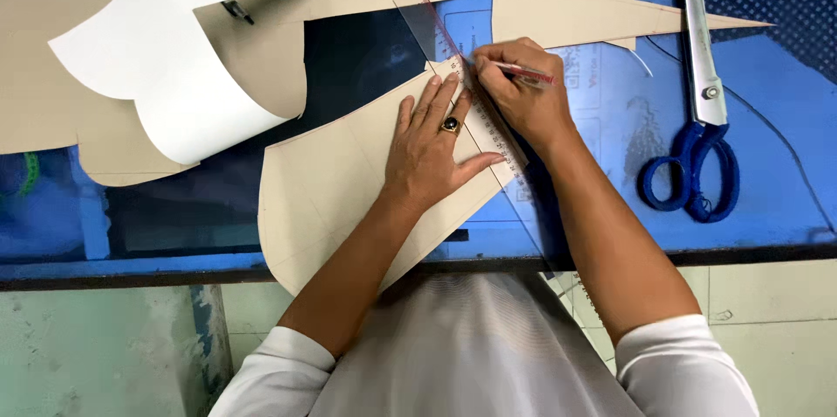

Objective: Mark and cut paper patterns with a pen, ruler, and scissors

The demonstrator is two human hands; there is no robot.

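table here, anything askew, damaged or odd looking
Nothing damaged or spilled. The only oddity: the beige pattern piece under the left hand overhangs the blue table's near edge.

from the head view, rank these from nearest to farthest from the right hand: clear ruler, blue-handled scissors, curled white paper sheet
1. Clear ruler: right beside the right hand, under its pen tip.
2. Blue-handled scissors: on the blue table, off to the hand's right.
3. Curled white paper sheet: far left, past the left hand.
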